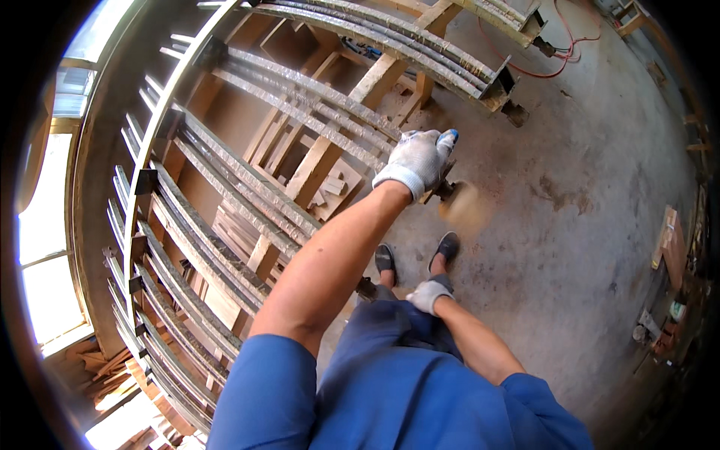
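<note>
My left hand (417, 159), in a white knit glove with blue on a fingertip, reaches out to the near end of a long metal bar clamp (330, 142). Its fingers are curled closed, and what lies inside them is hidden. Just below the glove, dark metal (445, 189) shows at the clamp's end, beside a blurred tan shape (463, 207) I cannot make out. My right hand (429, 296), also gloved, hangs low by my thigh. Its fingers are mostly hidden against my clothes.
Several more bar clamps (247, 191) fan out on a curved rack rail (140, 187), with timber beams (315, 169) and wood offcuts beneath. Red hose (559, 73) lies on the stained concrete floor (547, 270). Boards (670, 244) stand at the right; windows (52, 240) are on the left.
</note>
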Available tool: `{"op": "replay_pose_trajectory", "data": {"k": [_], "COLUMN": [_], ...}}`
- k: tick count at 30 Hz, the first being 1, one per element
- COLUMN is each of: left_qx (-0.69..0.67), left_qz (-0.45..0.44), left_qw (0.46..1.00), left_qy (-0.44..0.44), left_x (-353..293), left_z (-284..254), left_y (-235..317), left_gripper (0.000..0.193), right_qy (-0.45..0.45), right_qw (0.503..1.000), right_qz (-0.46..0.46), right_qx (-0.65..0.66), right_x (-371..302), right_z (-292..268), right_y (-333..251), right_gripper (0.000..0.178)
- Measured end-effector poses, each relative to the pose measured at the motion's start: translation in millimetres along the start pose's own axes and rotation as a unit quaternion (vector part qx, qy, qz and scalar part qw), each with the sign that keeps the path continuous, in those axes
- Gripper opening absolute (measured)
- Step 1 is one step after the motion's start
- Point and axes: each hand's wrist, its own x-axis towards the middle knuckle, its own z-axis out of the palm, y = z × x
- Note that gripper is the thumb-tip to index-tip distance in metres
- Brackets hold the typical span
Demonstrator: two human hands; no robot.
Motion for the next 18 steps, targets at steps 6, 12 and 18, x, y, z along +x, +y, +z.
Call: {"op": "replay_pose_trajectory", "data": {"k": [6, 12, 18], "left_qx": [-0.012, 0.005, 0.01], "left_qz": [-0.004, -0.007, -0.013], "left_qw": [1.0, 1.0, 1.0], "left_qy": [0.01, -0.009, -0.007], "left_x": [1, 0, 2], "left_z": [-1, -4, -2], "left_y": [-4, 4, -5], "left_gripper": [0.053, 0.053, 0.053], "right_qy": [0.22, 0.307, 0.623], "right_qw": [0.634, 0.466, 0.575], "right_qz": [-0.167, -0.38, -0.395], "right_qx": [0.722, 0.738, 0.353], "right_x": [13, -50, -154], "right_z": [-104, -213, -163], "right_y": [94, 57, -23], "right_gripper": [0.066, 0.073, 0.078]}}
